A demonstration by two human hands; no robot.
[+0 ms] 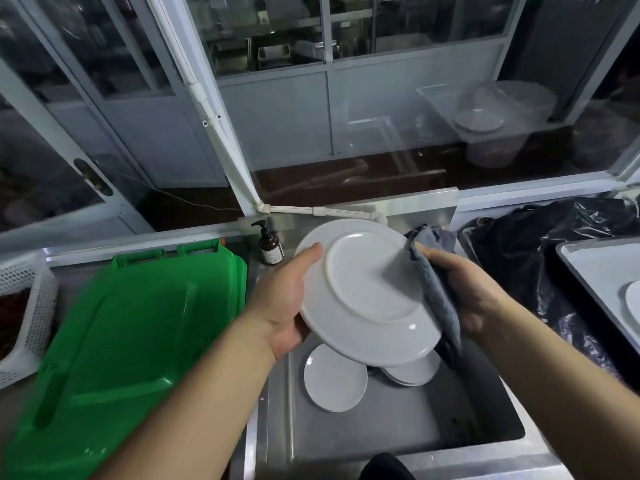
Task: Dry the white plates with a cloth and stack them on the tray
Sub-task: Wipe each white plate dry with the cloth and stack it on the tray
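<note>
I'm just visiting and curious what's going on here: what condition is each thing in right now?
Large white plate: held tilted over the sink, underside facing the camera.
Left hand: grips the plate's left rim.
Right hand: holds the grey cloth against the plate's right edge.
Small plates: lying in the sink.
Tray: at right, one plate on it.
Green lid: lying flat.

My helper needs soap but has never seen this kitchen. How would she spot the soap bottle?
Find the steel sink holding white plates, then look to its far-left corner, beside the green tray. The soap bottle stands upright there: small, dark brown, with a black pump and pale label, the only bottle around.
</note>
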